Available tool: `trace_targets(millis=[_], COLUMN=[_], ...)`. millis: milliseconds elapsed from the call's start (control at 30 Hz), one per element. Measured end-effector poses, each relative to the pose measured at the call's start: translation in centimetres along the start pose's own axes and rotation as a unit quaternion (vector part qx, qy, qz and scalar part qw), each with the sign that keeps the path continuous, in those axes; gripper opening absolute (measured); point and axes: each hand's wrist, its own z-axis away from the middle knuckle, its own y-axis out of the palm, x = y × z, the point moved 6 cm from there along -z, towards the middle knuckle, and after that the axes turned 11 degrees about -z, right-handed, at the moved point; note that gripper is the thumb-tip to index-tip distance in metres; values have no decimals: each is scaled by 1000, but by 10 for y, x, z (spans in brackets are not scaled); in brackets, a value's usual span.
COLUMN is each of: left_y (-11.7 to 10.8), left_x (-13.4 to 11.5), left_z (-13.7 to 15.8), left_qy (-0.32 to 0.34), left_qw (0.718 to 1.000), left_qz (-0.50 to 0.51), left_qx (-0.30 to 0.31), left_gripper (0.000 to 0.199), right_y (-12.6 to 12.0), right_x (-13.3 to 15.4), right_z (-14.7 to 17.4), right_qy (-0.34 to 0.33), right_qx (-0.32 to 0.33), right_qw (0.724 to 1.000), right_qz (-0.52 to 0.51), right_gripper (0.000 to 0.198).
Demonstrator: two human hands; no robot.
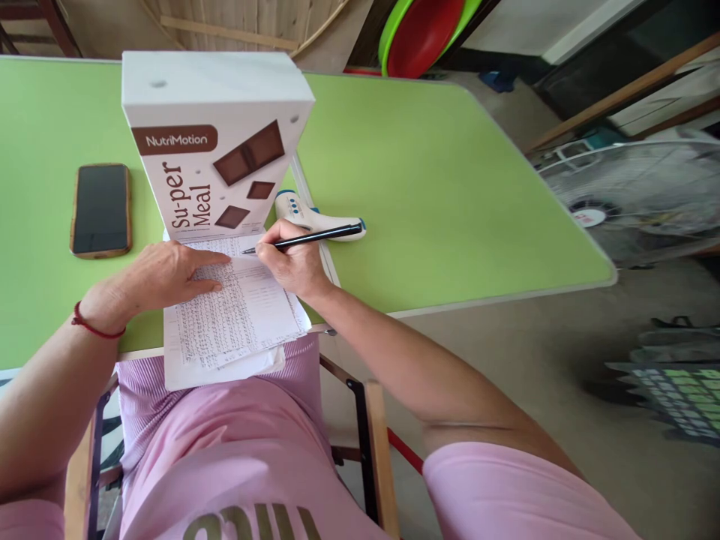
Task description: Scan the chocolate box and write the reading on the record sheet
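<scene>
- Nearest to the camera is the pink T-shirt [241,465] of the seated person, with large dark letters on the chest.
- The green table [439,195] is the largest thing; it spreads across the view and has a pale edge.
- Beyond its right end stands an electric fan [619,195] with a round wire guard.
- The white "NutriMotion Su-per Meal" box [196,169], printed with chocolate pieces, stands upright on the table in front of the person. Its lower edge meets the top of the papers; whether it rests on them, I cannot tell.
- The handwritten sheets [225,322] lie in a pile before the box, and their near end passes over the table edge.
- The left hand [169,274] grasps nothing; its index finger is extended upon the top sheet, the thumb apart.
- The right hand [295,262] pinches the black pen [320,236], whose tip is at the upper part of the writing.
- To the left of the box lies a smartphone [101,210] in a brown case.
- A gun-shaped thermometer [312,217], white and blue, lies just behind the pen.
- A thin red bracelet [93,327] circles the left wrist.
</scene>
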Motion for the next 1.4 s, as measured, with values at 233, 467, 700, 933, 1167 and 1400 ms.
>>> trace_targets(millis=[233, 467, 700, 933, 1167, 1400], left_y=[-1, 1, 0, 1, 2, 2], left_x=[-1, -1, -1, -1, 2, 2], left_z=[1, 0, 0, 0, -1, -2], left_qy=[17, 6, -8, -2, -3, -5], left_qw=[1000, 1000, 1000, 1000, 1000, 999], left_qz=[-2, -9, 3, 3, 20, 32], left_qx=[-19, -5, 13, 8, -3, -14], left_gripper=[44, 44, 46, 45, 45, 45], right_y=[1, 2, 2, 2, 3, 3], right_x=[-3, -2, -2, 2, 3, 2], right_z=[1, 1, 1, 0, 0, -1], right_qy=[15, 7, 11, -18, -13, -2], right_qx=[11, 13, 21, 19, 17, 23], right_qw=[1000, 1000, 1000, 1000, 1000, 1000], right_qz=[18, 10, 4, -5, 8, 16], right_gripper=[14, 14, 15, 14, 13, 14])
